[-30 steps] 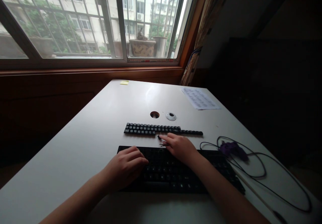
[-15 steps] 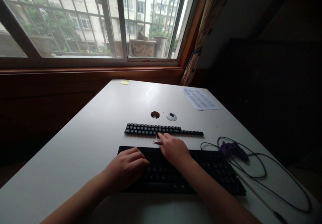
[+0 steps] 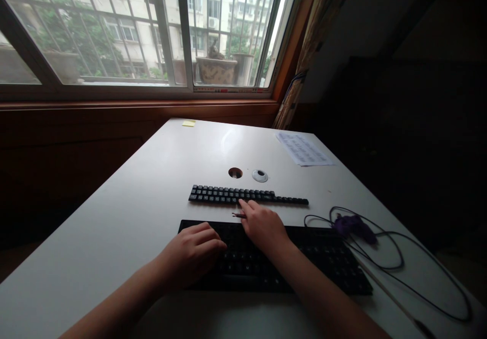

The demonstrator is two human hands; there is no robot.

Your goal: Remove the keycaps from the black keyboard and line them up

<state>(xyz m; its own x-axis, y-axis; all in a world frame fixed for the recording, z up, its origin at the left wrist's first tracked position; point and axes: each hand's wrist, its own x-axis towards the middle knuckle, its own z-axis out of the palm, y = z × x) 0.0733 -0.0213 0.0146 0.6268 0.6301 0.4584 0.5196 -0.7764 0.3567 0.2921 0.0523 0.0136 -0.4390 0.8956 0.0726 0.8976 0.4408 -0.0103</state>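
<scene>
A black keyboard [image 3: 323, 258] lies on the white table [image 3: 133, 212] in front of me. Just beyond it, loose black keycaps [image 3: 228, 195] are laid out in neat rows. My left hand [image 3: 192, 255] rests with curled fingers on the keyboard's left end. My right hand [image 3: 262, 225] reaches over the keyboard's far edge. Its forefinger touches the near row of keycaps. A small reddish wire tool [image 3: 238, 215] sticks out from under its thumb.
A dark cable [image 3: 380, 258] loops beside the keyboard on the right, with a purple object [image 3: 352, 225] on it. Farther back are a cable hole [image 3: 235, 172], its white cap [image 3: 260, 175], a printed sheet [image 3: 304, 149] and a yellow sticky note [image 3: 188, 123]. A window is behind.
My right hand moved forward and left to the near keycap row, and the keycap that was at its fingertips is no longer apart from the row. The left hand stayed put.
</scene>
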